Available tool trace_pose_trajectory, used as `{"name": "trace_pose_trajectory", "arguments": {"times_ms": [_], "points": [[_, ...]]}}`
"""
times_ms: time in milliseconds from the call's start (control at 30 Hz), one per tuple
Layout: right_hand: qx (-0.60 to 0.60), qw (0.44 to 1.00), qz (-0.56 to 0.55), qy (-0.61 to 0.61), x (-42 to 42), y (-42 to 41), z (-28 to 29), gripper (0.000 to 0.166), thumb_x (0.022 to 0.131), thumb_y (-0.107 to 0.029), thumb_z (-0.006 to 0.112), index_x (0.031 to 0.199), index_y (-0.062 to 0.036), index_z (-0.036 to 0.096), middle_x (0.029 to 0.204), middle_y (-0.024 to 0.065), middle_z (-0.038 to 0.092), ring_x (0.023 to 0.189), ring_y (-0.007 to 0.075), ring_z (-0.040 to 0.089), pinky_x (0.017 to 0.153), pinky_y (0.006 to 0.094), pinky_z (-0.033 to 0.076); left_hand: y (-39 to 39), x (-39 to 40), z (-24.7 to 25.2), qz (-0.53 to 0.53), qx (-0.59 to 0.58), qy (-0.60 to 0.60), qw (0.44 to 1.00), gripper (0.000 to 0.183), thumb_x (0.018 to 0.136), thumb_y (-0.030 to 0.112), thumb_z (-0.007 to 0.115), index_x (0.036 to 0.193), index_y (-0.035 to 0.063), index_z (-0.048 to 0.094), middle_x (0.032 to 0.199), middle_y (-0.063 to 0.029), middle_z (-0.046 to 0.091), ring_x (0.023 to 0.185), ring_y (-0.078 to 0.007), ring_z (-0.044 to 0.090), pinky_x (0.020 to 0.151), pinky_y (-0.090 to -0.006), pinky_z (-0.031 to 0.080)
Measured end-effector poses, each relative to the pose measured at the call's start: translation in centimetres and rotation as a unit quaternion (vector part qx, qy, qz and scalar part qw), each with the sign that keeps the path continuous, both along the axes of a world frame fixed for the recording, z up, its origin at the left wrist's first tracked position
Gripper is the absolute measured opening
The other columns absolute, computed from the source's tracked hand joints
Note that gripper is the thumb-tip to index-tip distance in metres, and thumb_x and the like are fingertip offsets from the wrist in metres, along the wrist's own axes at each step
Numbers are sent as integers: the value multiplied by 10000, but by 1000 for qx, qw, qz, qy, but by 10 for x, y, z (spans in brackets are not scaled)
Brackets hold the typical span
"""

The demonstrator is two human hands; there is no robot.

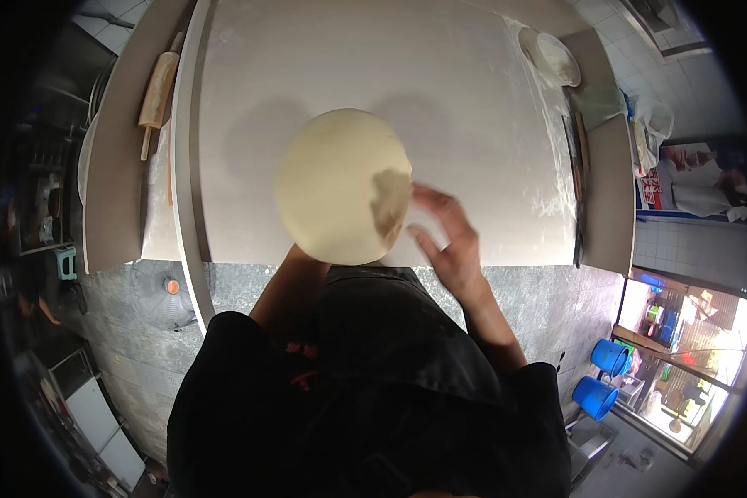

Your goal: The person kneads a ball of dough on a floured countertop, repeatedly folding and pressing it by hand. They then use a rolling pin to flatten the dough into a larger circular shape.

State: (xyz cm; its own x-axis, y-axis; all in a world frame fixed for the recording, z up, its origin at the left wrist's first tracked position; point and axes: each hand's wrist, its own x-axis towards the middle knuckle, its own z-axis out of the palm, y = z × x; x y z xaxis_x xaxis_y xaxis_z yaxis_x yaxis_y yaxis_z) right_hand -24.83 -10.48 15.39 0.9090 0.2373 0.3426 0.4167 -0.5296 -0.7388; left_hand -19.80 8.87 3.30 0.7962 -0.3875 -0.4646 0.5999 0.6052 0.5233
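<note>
A large, smooth, pale round of dough (pixel 339 187) hangs or rests in front of me above the work table (pixel 473 124), blocking part of the table's near edge. My left forearm runs up beneath it, and the left hand is hidden behind the dough. Just right of the dough is my right hand (pixel 449 239), slightly blurred, its fingers apart and curved towards the dough's right edge. A fingertip is close to that edge; whether it touches cannot be told. The right hand's shadow falls on the dough.
A wooden rolling pin (pixel 160 90) lies left beyond a raised divider (pixel 190 155). A bowl of white powder (pixel 558 59) stands at the back right. Thin sticks (pixel 581 149) lie along the right side. A floor fan (pixel 172 287) and blue buckets (pixel 596 398) stand below.
</note>
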Motion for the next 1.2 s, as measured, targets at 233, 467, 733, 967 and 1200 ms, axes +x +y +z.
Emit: {"name": "trace_pose_trajectory", "arguments": {"times_ms": [233, 467, 733, 967, 1200], "points": [[338, 907, -52, 245, 77, 11, -32, 545, 898, -301, 722, 1255, 69, 538, 1149, 139, 618, 1039, 180, 592, 854, 295, 497, -8, 0, 16, 4, 79, 2, 997, 576, 1013, 529, 391, 1286, 47, 548, 1199, -111, 656, 1089, -231, 636, 942, -369, 523], [418, 838, -173, 304, 69, -12, -108, 341, 858, -246, 769, 1009, 24, 626, 877, 70, 669, 789, 132, 616, 723, 266, 504, 0, 19, 10, -25, 57, 32, 998, 579, 1017, 524, 388, 1288, 40, 556, 1203, -102, 657, 1090, -212, 632, 947, -351, 513], [320, 873, -241, 277, 52, -57, -129, 323, 901, -254, 728, 1058, 5, 616, 881, 67, 672, 813, 120, 616, 722, 262, 500, -24, 43, -7, -115, 138, -89, 980, 540, 891, 290, 718, 1247, -77, 546, 1115, -136, 651, 996, -207, 637, 865, -331, 520], [314, 884, -133, 320, 86, -127, -112, 340, 972, -308, 633, 1018, 29, 652, 821, 29, 640, 778, 95, 561, 692, 252, 472, -82, 78, -23, -111, 161, -148, 969, 438, 901, 251, 694, 1220, -31, 589, 1054, -105, 670, 960, -188, 643, 844, -333, 526], [156, 943, -189, 225, 176, -200, -156, 358, 974, -331, 619, 955, 24, 663, 734, 31, 596, 705, 122, 524, 676, 259, 459, -152, 174, -15, -111, 323, -196, 919, 414, 907, 234, 686, 1244, 8, 601, 1074, -92, 686, 962, -161, 646, 839, -317, 520]]}}
